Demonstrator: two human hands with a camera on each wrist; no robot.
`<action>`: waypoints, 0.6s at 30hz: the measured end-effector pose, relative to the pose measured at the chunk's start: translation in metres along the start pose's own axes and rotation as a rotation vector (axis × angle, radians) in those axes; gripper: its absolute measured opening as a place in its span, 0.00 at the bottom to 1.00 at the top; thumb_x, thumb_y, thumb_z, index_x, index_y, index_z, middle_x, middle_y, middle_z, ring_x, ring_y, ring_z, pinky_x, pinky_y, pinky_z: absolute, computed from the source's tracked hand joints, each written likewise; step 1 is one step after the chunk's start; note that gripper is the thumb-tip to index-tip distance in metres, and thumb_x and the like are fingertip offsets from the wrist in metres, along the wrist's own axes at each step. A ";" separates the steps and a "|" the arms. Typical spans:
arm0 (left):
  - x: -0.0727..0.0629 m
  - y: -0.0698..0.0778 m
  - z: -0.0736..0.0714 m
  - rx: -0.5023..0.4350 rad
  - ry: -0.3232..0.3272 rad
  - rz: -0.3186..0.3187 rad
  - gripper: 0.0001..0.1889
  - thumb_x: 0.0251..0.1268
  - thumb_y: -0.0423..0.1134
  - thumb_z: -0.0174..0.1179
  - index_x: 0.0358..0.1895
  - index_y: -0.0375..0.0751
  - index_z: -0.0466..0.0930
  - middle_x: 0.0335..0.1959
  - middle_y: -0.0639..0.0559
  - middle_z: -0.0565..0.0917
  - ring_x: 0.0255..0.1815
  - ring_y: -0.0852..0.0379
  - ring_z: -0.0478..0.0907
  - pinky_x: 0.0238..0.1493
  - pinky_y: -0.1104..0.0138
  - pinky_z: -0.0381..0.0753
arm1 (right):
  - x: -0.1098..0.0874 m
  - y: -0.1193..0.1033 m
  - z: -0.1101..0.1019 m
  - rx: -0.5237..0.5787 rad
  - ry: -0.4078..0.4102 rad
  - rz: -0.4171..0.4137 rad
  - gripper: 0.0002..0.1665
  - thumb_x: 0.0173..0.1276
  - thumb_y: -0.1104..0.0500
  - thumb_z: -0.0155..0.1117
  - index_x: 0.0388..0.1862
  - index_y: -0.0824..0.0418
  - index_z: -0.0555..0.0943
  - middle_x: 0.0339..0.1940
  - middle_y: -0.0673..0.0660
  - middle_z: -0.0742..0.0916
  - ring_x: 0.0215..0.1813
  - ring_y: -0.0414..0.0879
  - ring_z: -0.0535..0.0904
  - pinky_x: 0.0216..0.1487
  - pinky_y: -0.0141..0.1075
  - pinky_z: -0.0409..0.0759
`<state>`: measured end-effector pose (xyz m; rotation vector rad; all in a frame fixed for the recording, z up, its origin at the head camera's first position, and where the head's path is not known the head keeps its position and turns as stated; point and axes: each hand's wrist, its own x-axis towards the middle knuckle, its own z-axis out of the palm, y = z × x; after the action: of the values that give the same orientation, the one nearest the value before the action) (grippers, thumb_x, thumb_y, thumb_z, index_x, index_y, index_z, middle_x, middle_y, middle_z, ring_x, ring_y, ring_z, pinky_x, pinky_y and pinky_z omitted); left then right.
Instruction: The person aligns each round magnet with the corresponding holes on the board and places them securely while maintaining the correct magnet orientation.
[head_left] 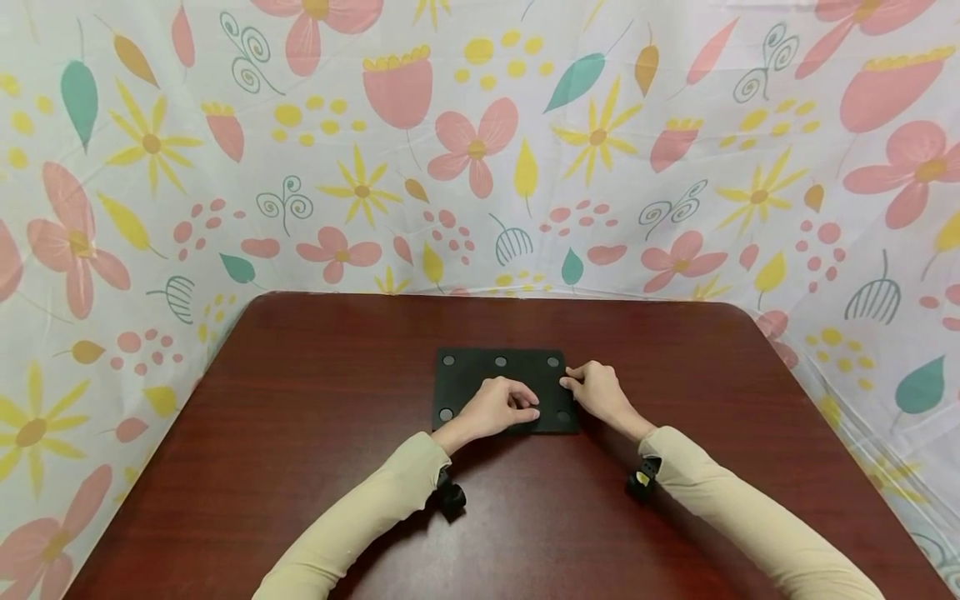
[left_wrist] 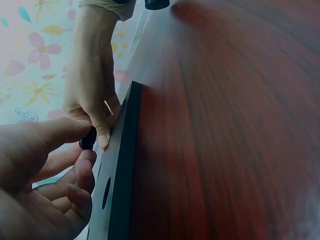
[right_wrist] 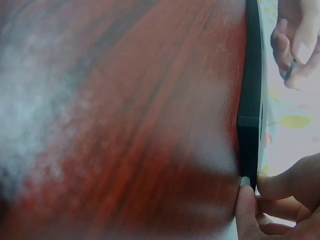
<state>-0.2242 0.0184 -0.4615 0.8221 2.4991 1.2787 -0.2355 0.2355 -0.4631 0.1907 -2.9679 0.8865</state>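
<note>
A flat black board (head_left: 480, 382) lies on the table, with several round grey spots (head_left: 501, 362) along its long sides. Over its front part, my left hand (head_left: 498, 406) pinches a small black disc (left_wrist: 88, 138) between thumb and fingers. The disc is held just above the board's top face, where a dark oval spot (left_wrist: 106, 192) shows in the left wrist view. At the board's right edge, my right hand (head_left: 600, 392) grips the rim, thumb at the top face and a finger (right_wrist: 245, 202) against the side.
The reddish-brown wooden table (head_left: 337, 358) extends around the board on every side. A floral cloth (head_left: 480, 217) hangs behind the table and along its sides. Black wrist cameras (head_left: 452, 498) are strapped below both sleeves (head_left: 375, 508).
</note>
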 end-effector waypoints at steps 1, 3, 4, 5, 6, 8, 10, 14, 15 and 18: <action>0.000 0.001 0.001 0.002 -0.005 0.002 0.09 0.62 0.39 0.67 0.42 0.42 0.88 0.32 0.53 0.86 0.26 0.66 0.77 0.29 0.75 0.76 | 0.000 0.000 0.001 -0.002 0.000 0.001 0.19 0.69 0.62 0.62 0.53 0.73 0.81 0.54 0.69 0.83 0.46 0.56 0.85 0.31 0.34 0.78; 0.001 0.002 0.003 0.001 -0.012 0.006 0.08 0.61 0.39 0.67 0.42 0.42 0.88 0.32 0.53 0.86 0.26 0.66 0.77 0.30 0.76 0.76 | -0.001 0.001 0.002 -0.001 0.002 -0.001 0.19 0.69 0.62 0.62 0.54 0.73 0.81 0.54 0.69 0.83 0.48 0.57 0.85 0.32 0.35 0.79; 0.002 0.003 0.003 0.003 -0.013 0.009 0.08 0.61 0.39 0.67 0.42 0.42 0.88 0.32 0.53 0.86 0.26 0.67 0.77 0.30 0.76 0.76 | -0.001 0.001 0.002 0.003 0.001 -0.003 0.19 0.69 0.62 0.62 0.54 0.73 0.81 0.54 0.69 0.83 0.47 0.57 0.85 0.32 0.35 0.79; 0.003 0.003 0.004 0.007 -0.014 0.012 0.08 0.61 0.39 0.67 0.42 0.42 0.88 0.32 0.53 0.86 0.26 0.67 0.77 0.30 0.76 0.76 | -0.001 0.002 0.002 0.004 0.003 -0.006 0.19 0.69 0.62 0.62 0.54 0.73 0.81 0.54 0.69 0.83 0.47 0.57 0.85 0.31 0.35 0.79; 0.003 0.003 0.004 0.012 -0.012 0.015 0.08 0.61 0.39 0.67 0.42 0.42 0.88 0.32 0.53 0.86 0.26 0.67 0.77 0.31 0.76 0.76 | 0.000 0.002 0.002 0.002 0.007 -0.010 0.19 0.69 0.62 0.62 0.53 0.73 0.81 0.53 0.69 0.83 0.47 0.57 0.85 0.32 0.35 0.79; 0.005 0.004 0.005 0.017 -0.010 0.017 0.08 0.61 0.39 0.67 0.42 0.42 0.88 0.32 0.53 0.86 0.27 0.67 0.77 0.31 0.76 0.76 | 0.000 0.002 0.002 0.004 0.011 -0.015 0.19 0.69 0.62 0.63 0.53 0.73 0.81 0.53 0.69 0.83 0.45 0.56 0.86 0.30 0.34 0.78; 0.006 0.004 0.006 0.024 -0.007 0.019 0.08 0.61 0.39 0.67 0.41 0.42 0.88 0.32 0.53 0.86 0.27 0.67 0.77 0.32 0.76 0.76 | 0.001 0.002 0.001 0.006 0.012 -0.015 0.19 0.68 0.62 0.63 0.53 0.73 0.81 0.53 0.70 0.83 0.41 0.54 0.86 0.29 0.33 0.76; 0.009 0.006 0.009 0.037 -0.008 0.022 0.08 0.61 0.39 0.67 0.41 0.42 0.88 0.33 0.52 0.86 0.27 0.67 0.77 0.32 0.77 0.76 | 0.001 0.001 -0.001 0.009 0.010 -0.007 0.19 0.68 0.62 0.63 0.53 0.74 0.81 0.54 0.69 0.83 0.37 0.51 0.86 0.28 0.33 0.75; 0.009 0.007 0.010 0.042 -0.010 0.021 0.08 0.61 0.39 0.67 0.41 0.42 0.88 0.33 0.52 0.86 0.28 0.68 0.77 0.32 0.77 0.76 | 0.001 0.000 -0.001 0.010 0.006 -0.005 0.19 0.68 0.62 0.63 0.54 0.74 0.81 0.54 0.70 0.83 0.34 0.50 0.85 0.27 0.33 0.74; 0.010 0.009 0.013 0.056 -0.021 0.014 0.08 0.61 0.39 0.67 0.42 0.42 0.88 0.33 0.52 0.86 0.28 0.67 0.77 0.32 0.78 0.75 | 0.000 0.000 -0.001 0.009 0.000 -0.005 0.19 0.68 0.62 0.62 0.53 0.74 0.80 0.54 0.70 0.83 0.30 0.46 0.84 0.26 0.32 0.73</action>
<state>-0.2233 0.0367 -0.4611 0.8631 2.5279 1.2027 -0.2354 0.2358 -0.4627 0.1979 -2.9632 0.8996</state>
